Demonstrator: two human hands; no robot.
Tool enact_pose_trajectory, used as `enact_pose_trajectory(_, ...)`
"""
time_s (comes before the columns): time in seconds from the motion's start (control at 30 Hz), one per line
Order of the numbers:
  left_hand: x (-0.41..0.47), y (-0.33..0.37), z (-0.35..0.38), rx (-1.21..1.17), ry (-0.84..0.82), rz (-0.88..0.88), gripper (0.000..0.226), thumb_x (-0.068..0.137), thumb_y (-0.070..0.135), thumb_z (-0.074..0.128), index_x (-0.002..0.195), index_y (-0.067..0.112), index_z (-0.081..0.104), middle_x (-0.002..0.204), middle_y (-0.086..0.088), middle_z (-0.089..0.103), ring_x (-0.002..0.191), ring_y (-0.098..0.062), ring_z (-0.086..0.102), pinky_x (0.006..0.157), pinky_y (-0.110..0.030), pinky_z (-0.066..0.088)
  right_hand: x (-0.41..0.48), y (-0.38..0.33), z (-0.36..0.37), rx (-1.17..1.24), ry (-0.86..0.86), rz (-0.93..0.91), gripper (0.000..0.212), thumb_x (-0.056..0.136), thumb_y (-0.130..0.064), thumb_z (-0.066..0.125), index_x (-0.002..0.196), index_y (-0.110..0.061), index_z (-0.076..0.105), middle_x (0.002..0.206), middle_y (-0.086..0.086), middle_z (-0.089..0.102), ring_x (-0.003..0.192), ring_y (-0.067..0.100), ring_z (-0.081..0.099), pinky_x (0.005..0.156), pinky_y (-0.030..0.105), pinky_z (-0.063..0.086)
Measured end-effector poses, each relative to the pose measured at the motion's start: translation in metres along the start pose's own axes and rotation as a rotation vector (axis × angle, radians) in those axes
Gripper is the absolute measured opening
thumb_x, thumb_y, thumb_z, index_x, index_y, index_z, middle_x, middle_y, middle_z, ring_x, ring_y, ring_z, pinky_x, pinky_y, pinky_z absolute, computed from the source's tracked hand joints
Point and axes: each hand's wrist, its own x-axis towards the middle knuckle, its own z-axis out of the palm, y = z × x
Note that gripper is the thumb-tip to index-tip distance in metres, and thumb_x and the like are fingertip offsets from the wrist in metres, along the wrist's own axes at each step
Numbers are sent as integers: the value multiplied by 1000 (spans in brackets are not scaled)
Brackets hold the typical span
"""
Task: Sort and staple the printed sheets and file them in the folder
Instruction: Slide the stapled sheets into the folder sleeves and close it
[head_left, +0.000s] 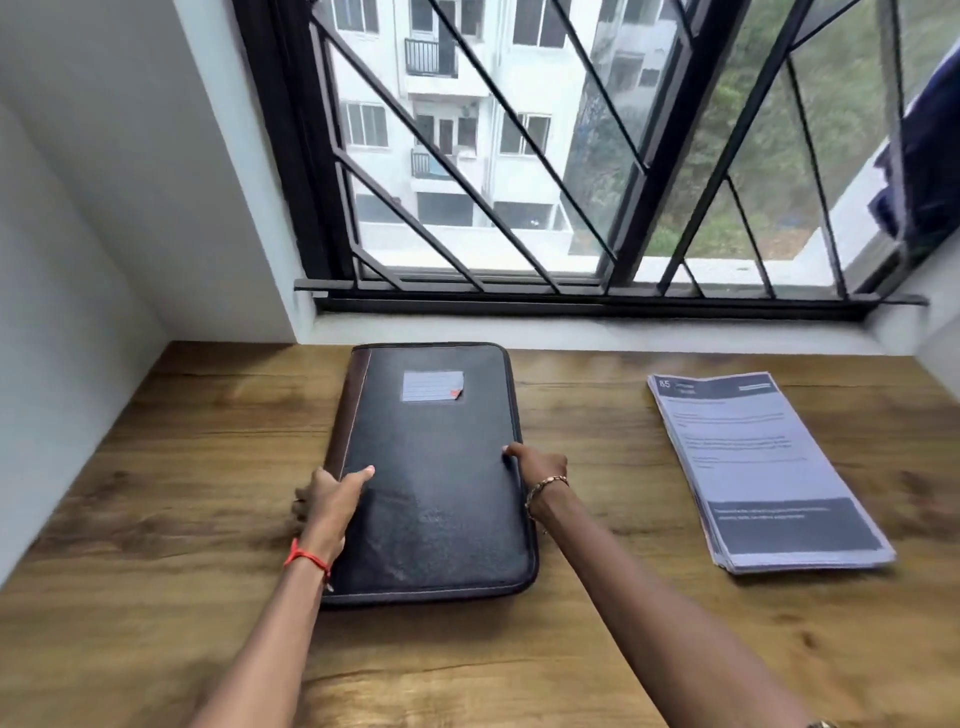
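Two bare forearms reach forward over the wooden surface (156, 519). The left wrist wears a red thread (306, 558) and the right wrist a bracelet (545, 486). The left hand (327, 499) grips the folder (431, 519) at its left edge, thumb flat on the cover and fingers curled round the brown spine side. The right hand (540, 467) grips the opposite, zipped edge, thumb on top and fingers wrapped over the side. The folder is black and closed, and lies flat in the middle of the surface with a small lined label (432, 386) near its far end. Well apart to the right lies a stack of printed sheets (753, 467), slightly fanned. Beyond them is a barred window (519, 156).
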Motion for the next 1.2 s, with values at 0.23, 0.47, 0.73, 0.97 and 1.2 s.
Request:
enact_pose_trajectory(0.23, -58, 22, 93, 13, -88, 33, 61, 76, 34, 73, 118, -1, 45, 129, -29, 36, 120, -40, 33, 99, -43, 31, 50, -8, -97, -80, 111, -26, 37, 72, -23, 73, 92, 4, 56, 92, 7, 58, 82, 22, 54, 67, 26, 39)
enact_pose_trajectory(0.47, -85, 22, 130, 131, -24, 52, 65, 76, 34, 74, 120, 1, 40, 128, -25, 36, 118, -39, 34, 99, -43, 29, 72, -10, -131, -348, 75, -105, 22, 76, -25, 68, 85, -6, 63, 86, 8, 57, 81, 22, 51, 67, 25, 36)
enact_pose_trajectory(0.73, -86, 17, 131, 228, 4, 90, 61, 79, 26, 71, 124, 0, 38, 133, -25, 32, 125, -39, 29, 102, -44, 25, 66, -1, -120, -734, 47, -323, 23, 82, -23, 61, 86, 0, 59, 98, 22, 61, 103, 36, 56, 81, 35, 46)
enact_pose_trajectory(0.97, -79, 11, 109, 269, 12, 85, 59, 79, 24, 70, 121, -1, 38, 131, -24, 32, 123, -38, 29, 102, -44, 26, 59, 9, -101, -784, 31, -368, 38, 82, -25, 61, 103, 7, 58, 113, 24, 59, 107, 37, 53, 86, 35, 45)
enact_pose_trajectory(1.2, -76, 3, 95, 436, -68, 321, 91, 86, 39, 61, 148, 3, 6, 153, -19, 10, 139, -36, 13, 111, -46, 18, 50, 18, -96, -838, 93, -374, 44, 87, -28, 56, 111, 9, 54, 124, 25, 49, 119, 37, 42, 97, 35, 37)
